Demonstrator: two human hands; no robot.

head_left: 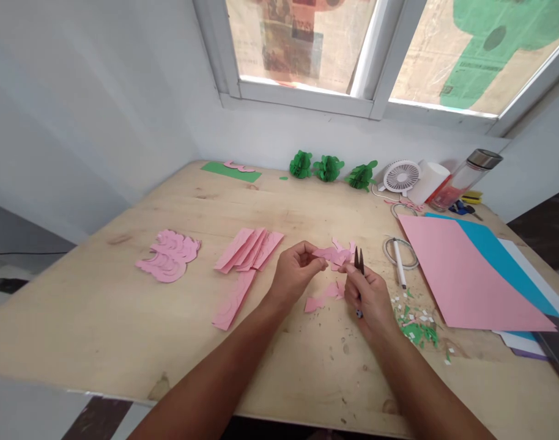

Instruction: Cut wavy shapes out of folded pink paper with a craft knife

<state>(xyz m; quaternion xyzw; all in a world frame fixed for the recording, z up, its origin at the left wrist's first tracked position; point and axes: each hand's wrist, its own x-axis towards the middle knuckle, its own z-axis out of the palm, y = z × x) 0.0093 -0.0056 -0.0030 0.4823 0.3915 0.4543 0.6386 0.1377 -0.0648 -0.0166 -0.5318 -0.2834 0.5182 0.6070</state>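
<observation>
Across the wooden counter point(142, 342), a large pink sheet point(472, 281) partly covers a blue one point(484, 232) at right. Folded pink strips point(243, 249) lie left of the hands. The right hand's point(370, 296) grip is wrapped around scissors point(359, 264), blades pointing away; the left hand's point(295, 270) grip pinches a cut pink piece point(338, 254) beside the blades. Small green scraps point(417, 333) lie to the right.

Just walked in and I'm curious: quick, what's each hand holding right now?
Left hand: closed, pinching a cut piece of pink paper.
Right hand: closed around scissors, blades pointing away from the person.
</observation>
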